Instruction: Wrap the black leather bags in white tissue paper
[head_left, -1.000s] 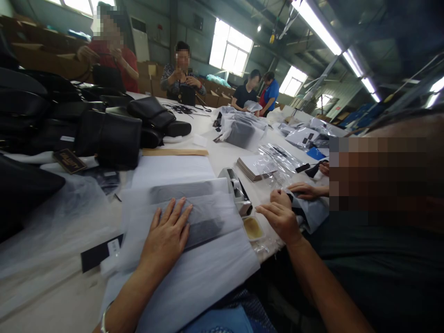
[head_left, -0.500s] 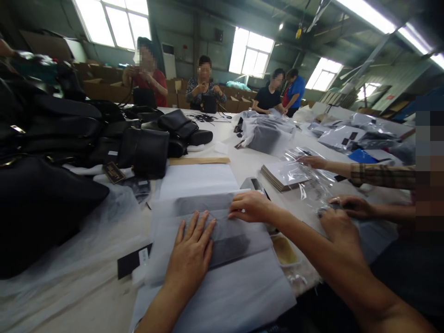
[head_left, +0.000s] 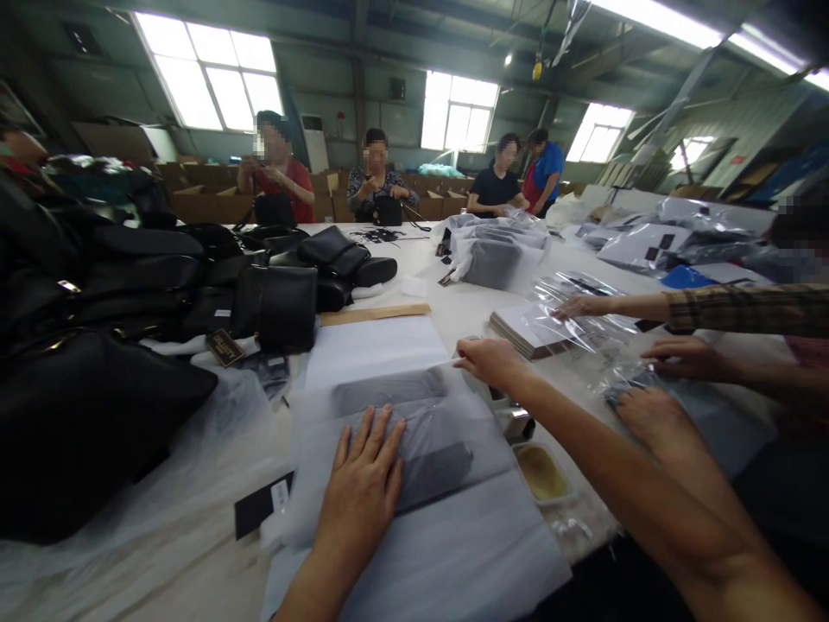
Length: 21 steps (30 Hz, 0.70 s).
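Observation:
My left hand (head_left: 363, 475) lies flat, fingers spread, on a dark bag (head_left: 433, 471) covered with thin white tissue paper (head_left: 483, 423). The bag shows grey through the sheet. At the paper's far right corner, my right hand (head_left: 492, 363) is closed, pinching the edge between thumb and fingers and holding it slightly raised. More white sheets (head_left: 446, 553) lie under the bag. A black tag (head_left: 262, 505) with a white label sticks out at the left of the wrapping.
Black handbags (head_left: 275, 307) are heaped on the left. Beyond my right hand are stacked boards (head_left: 524, 333), clear plastic (head_left: 583, 302) and a co-worker's sleeved arm (head_left: 744, 307). A small tray of yellowish stuff (head_left: 542, 473) sits near the edge. Wrapped bags (head_left: 496, 259) stand farther back; several people work opposite.
My right hand has moved right and away from the bag's top, drawing the tissue paper's edge outward. My left hand stays flat on the wrapped bag. The camera view has shifted slightly.

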Tool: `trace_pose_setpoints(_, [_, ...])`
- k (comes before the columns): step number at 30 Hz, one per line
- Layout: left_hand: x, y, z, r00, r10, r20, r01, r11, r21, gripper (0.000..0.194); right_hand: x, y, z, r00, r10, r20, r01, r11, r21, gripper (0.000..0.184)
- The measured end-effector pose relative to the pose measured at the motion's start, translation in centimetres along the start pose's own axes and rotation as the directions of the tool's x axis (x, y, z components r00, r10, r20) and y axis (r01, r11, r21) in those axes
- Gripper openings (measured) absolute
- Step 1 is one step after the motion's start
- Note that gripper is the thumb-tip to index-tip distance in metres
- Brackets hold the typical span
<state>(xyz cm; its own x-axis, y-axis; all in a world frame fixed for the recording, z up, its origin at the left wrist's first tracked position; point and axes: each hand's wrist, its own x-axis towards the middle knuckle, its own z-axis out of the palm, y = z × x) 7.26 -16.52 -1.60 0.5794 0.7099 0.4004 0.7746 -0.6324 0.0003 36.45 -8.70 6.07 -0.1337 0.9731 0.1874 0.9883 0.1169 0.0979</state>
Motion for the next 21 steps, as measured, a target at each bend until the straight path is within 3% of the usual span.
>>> trace_pose_setpoints(3, [0.0, 0.1, 0.1, 1.0, -0.01, 0.003, 0.01, 1.0, -0.011, 0.049, -3.4, 2.5, 0.9, 0.962, 0.244, -0.123, -0.232, 0.967, 0.109, 0.021])
trace_pose_setpoints(6, [0.0, 0.1, 0.2, 1.0, -0.023, 0.004, 0.023, 0.999, -0.033, 0.049, -7.7, 3.8, 2.2, 0.905, 0.382, -0.186, -0.318, 0.899, 0.301, 0.031])
trace_pose_setpoints(8, [-0.1, 0.1, 0.3, 1.0, -0.027, 0.002, 0.027, 0.998, -0.052, 0.049, -9.9, 4.0, 3.2, 0.87, 0.474, -0.135, -0.386, 0.826, 0.411, 0.034])
trace_pose_setpoints(11, [-0.2, 0.1, 0.5, 0.999, -0.032, -0.001, 0.032, 0.996, -0.083, 0.048, -11.6, 3.7, 4.3, 0.821, 0.569, 0.029, -0.481, 0.665, 0.571, 0.039])
trace_pose_setpoints(14, [-0.2, 0.0, 0.5, 0.999, -0.036, 0.001, 0.036, 0.994, -0.105, 0.049, -11.7, 3.1, 5.0, 0.784, 0.604, 0.143, -0.48, 0.444, 0.757, 0.04])
trace_pose_setpoints(17, [-0.2, 0.0, 0.4, 0.999, -0.043, 0.005, 0.043, 0.992, -0.117, 0.05, -11.6, 2.3, 4.9, 0.746, 0.641, 0.183, -0.378, 0.18, 0.908, 0.039])
trace_pose_setpoints(19, [-0.1, 0.0, 0.3, 0.999, -0.049, 0.005, 0.049, 0.991, -0.124, 0.05, -11.8, 1.6, 4.4, 0.724, 0.675, 0.142, -0.3, 0.124, 0.946, 0.038])
trace_pose_setpoints(21, [-0.1, 0.1, 0.3, 0.999, -0.05, 0.001, 0.05, 0.991, -0.126, 0.05, -12.4, 0.8, 3.6, 0.7, 0.71, 0.072, -0.246, 0.146, 0.958, 0.035])
